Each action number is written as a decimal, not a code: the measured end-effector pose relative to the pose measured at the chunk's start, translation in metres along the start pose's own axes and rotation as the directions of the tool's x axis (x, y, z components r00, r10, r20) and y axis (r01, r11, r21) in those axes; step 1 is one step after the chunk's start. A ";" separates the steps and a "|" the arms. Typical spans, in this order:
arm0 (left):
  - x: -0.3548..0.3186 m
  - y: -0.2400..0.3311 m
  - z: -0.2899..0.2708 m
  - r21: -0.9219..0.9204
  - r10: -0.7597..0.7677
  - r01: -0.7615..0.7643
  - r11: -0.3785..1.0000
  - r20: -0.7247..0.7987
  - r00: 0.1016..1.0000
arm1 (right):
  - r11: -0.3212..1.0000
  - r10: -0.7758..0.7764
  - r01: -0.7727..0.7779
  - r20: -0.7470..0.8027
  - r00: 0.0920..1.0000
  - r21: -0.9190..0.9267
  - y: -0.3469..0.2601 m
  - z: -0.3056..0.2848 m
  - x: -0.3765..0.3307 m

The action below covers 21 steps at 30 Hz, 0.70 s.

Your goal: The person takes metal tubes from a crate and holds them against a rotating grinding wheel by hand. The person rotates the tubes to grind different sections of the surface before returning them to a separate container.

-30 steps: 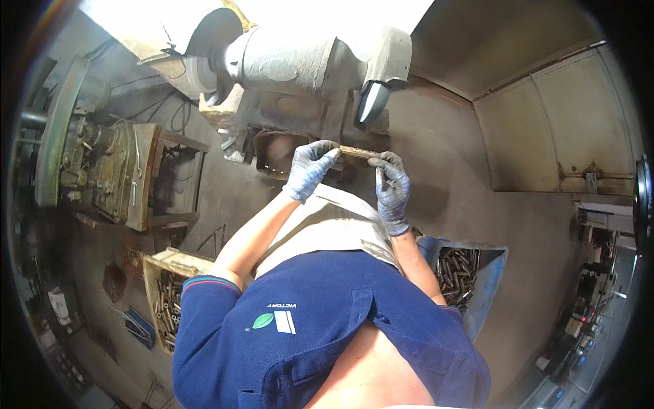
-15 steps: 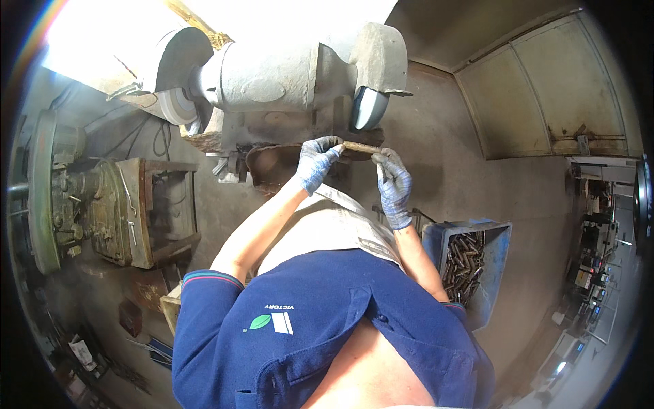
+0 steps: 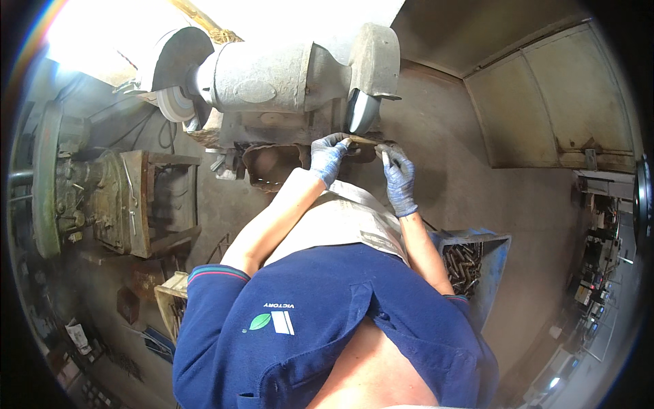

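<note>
Between my two gloved hands lies a short, slim metal rod, brownish and roughly level (image 3: 366, 140). My left hand (image 3: 328, 161) pinches its left end, and my right hand (image 3: 399, 178) grips the right end with closed fingers. Just above the rod is the right grinding wheel (image 3: 364, 112) of a grey bench grinder (image 3: 262, 76), partly covered by its guard. The rod's left part is right by the wheel's lower edge; whether they touch I cannot tell. Both gloves are blue and white with dirty grey fingers.
A blue crate (image 3: 495, 273) by my right forearm holds many dark metal rods (image 3: 463, 264). The grinder's left wheel (image 3: 175, 103) is exposed. Below the grinder sits a rusty open trough (image 3: 272, 165). A greenish machine (image 3: 109, 198) stands left, a pale crate (image 3: 165, 300) lower left.
Both hands have shifted a little to the right relative to the grinder. The rod has come closer to the right wheel's lower edge, still held at both ends.
</note>
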State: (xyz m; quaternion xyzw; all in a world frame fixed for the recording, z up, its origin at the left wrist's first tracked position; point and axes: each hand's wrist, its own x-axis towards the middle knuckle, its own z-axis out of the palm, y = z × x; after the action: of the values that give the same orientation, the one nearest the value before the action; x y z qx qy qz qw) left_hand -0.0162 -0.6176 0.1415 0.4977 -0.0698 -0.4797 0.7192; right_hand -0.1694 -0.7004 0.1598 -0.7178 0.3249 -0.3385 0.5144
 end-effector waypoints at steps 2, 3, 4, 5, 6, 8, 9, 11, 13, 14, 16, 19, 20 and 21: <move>0.001 -0.001 0.008 -0.043 -0.016 0.014 0.999 -0.039 0.999 | 0.999 0.035 -0.035 0.006 0.999 0.025 0.001 -0.004 0.004; 0.001 0.000 0.011 -0.064 -0.024 0.020 0.998 -0.058 0.998 | 0.998 0.052 -0.052 0.009 0.999 0.037 0.000 -0.005 0.005; 0.003 -0.001 0.012 -0.056 -0.022 0.019 0.998 -0.064 0.998 | 0.998 0.057 -0.058 0.017 0.998 0.017 -0.004 -0.007 0.006; 0.003 -0.001 0.011 -0.048 -0.025 0.022 0.999 -0.067 0.997 | 0.997 0.075 -0.076 0.018 0.997 0.029 0.001 -0.007 0.005; 0.002 0.000 0.009 -0.041 -0.028 0.025 0.999 -0.071 0.997 | 0.995 0.093 -0.094 0.020 0.995 0.040 0.009 -0.004 0.005; 0.002 0.002 0.001 -0.017 -0.014 0.013 1.000 -0.082 0.997 | 0.992 0.113 -0.114 0.034 0.993 0.045 0.011 0.005 0.005; 0.004 0.002 -0.005 -0.002 0.001 -0.001 1.000 -0.084 0.996 | 0.993 0.115 -0.117 0.044 0.992 0.034 0.014 0.010 0.006; 0.004 0.009 -0.011 0.009 0.010 -0.009 1.000 -0.109 0.994 | 0.993 0.116 -0.117 0.063 0.991 0.013 0.018 0.020 0.007; 0.003 0.014 -0.016 -0.001 -0.004 0.004 1.000 -0.156 0.988 | 0.977 0.158 -0.168 0.079 0.984 0.134 0.017 0.029 0.008; 0.003 0.015 -0.019 0.011 0.050 -0.049 0.999 -0.143 0.988 | 0.965 0.170 -0.179 0.065 0.983 0.191 0.015 0.035 0.009; 0.002 0.021 -0.028 0.026 0.036 -0.033 0.999 -0.141 0.989 | 0.909 0.190 -0.204 0.074 0.979 0.364 0.014 0.044 0.009; 0.004 0.024 -0.035 0.037 0.040 -0.035 0.999 -0.135 0.990 | 0.937 0.123 -0.135 0.057 0.991 0.323 0.019 0.052 0.010; 0.005 0.022 -0.037 0.039 0.046 -0.041 0.998 -0.134 0.990 | 0.932 0.129 -0.143 0.063 0.990 0.334 0.019 0.052 0.010; 0.007 0.021 -0.038 0.041 0.051 -0.046 0.998 -0.131 0.990 | 0.923 0.156 -0.169 0.065 0.986 0.345 0.019 0.050 0.010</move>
State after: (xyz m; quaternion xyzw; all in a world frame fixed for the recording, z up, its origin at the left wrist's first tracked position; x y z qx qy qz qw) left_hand 0.0217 -0.5974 0.1365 0.5400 -0.0432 -0.4264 0.7244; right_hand -0.1254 -0.6879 0.1308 -0.5915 0.3085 -0.3341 0.6658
